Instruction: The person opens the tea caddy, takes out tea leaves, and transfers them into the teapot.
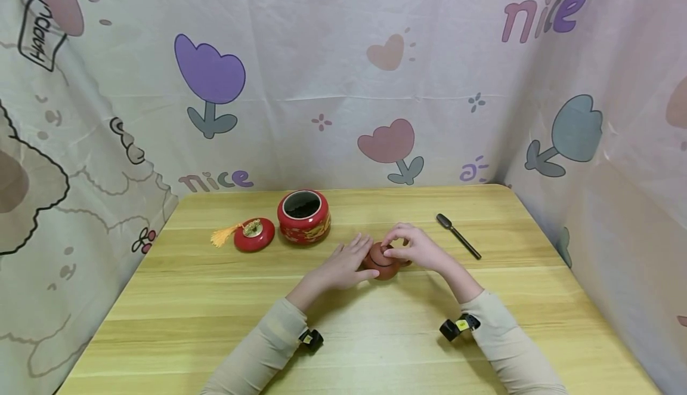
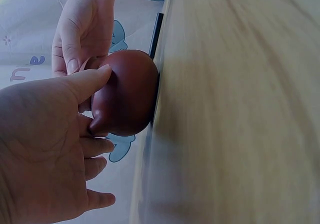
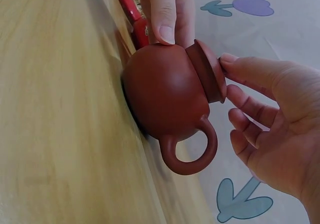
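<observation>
A small reddish-brown clay teapot [image 1: 384, 268] stands on the table, its looped handle [image 3: 187, 166] towards my right hand and its short spout [image 2: 98, 124] by my left. My left hand [image 1: 346, 264] steadies the pot between thumb and fingers, the thumb pressed on its body near the top and the other fingers spread past the spout. With thumb and fingertips, my right hand [image 1: 415, 249] pinches the knob of the teapot lid [image 3: 212, 72]. The lid is right at the pot's mouth, with its side showing in the right wrist view.
Behind and to the left stands an open red jar [image 1: 304, 228] with dark contents. Its red lid [image 1: 254, 240], with a yellow tassel [image 1: 222, 237], lies beside it. A dark scoop [image 1: 458, 237] lies to the right of the teapot. A patterned curtain [image 1: 300, 73] borders the wooden table [image 1: 177, 323].
</observation>
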The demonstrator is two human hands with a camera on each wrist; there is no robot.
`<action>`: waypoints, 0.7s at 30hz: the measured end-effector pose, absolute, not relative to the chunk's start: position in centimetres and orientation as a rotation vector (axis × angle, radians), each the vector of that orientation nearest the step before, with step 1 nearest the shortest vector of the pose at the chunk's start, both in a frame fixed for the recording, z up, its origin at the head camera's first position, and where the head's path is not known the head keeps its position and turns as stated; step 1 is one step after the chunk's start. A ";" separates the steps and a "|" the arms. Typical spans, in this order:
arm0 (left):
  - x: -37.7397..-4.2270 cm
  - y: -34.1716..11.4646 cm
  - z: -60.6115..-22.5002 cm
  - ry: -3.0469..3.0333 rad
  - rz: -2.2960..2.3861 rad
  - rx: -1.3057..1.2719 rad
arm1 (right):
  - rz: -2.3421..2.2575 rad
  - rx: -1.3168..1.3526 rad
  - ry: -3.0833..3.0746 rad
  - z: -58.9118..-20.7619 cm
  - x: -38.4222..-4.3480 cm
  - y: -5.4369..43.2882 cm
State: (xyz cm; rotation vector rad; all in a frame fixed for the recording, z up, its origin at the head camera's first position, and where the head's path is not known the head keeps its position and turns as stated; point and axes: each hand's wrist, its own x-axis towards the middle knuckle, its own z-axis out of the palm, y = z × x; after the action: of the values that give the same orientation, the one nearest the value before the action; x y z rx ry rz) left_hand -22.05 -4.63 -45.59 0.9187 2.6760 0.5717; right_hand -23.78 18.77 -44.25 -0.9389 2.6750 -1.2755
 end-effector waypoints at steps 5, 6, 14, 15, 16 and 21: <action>-22.1 -4.6 -45.7 2.678 0.566 0.917 | -1.272 -0.925 2.677 -44.3 -23.8 18.7; -22.1 -4.6 -45.7 2.678 0.566 0.917 | -1.270 -0.925 2.677 -44.3 -23.8 18.7; -22.1 -4.6 -45.7 2.679 0.568 0.916 | -1.272 -0.932 2.684 -44.6 -23.7 18.7; -22.1 -4.6 -45.7 2.680 0.569 0.916 | -1.277 -0.936 2.681 -44.7 -23.8 18.7; -22.1 -4.6 -45.7 2.681 0.567 0.917 | -1.281 -0.938 2.680 -44.7 -23.8 18.7; -22.1 -4.6 -45.9 2.687 0.562 0.922 | -1.282 -0.931 2.681 -45.1 -23.9 18.7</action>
State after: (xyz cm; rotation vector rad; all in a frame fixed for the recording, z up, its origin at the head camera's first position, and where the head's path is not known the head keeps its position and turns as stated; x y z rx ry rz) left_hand -22.12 -4.58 -45.90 0.9219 2.6866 0.5624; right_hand -23.86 18.67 -45.09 -0.9306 2.6808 -1.2824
